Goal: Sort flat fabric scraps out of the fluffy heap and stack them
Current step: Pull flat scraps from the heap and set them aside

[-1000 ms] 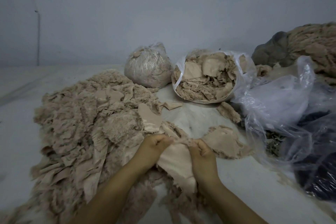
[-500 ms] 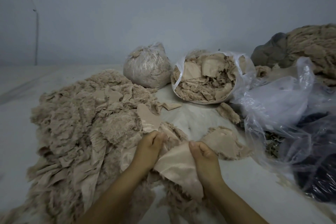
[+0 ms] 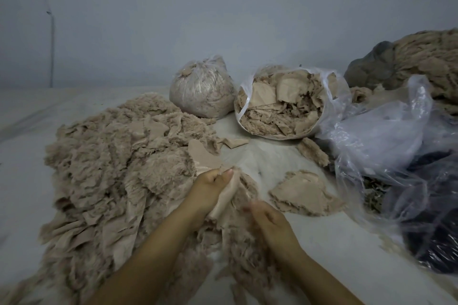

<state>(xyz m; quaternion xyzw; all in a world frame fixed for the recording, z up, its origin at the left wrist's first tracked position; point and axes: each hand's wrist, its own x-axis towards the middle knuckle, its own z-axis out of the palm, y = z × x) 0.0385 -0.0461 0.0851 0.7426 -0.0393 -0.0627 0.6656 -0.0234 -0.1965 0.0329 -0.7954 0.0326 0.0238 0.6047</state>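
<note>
The fluffy heap (image 3: 119,176) of beige scraps spreads over the pale table (image 3: 267,156). At the heap's right edge, the left hand (image 3: 210,187) grips a flat beige scrap (image 3: 226,195), fingers curled round its upper end. Just right of and below it, the right hand (image 3: 269,220) is motion-blurred with fingers loosely curled; I cannot tell whether it holds anything. Right of the heap a small stack (image 3: 304,193) of flat scraps lies on the table. Behind the heap stand a tied plastic bag (image 3: 202,89) and an open bag (image 3: 285,104) full of scraps.
</note>
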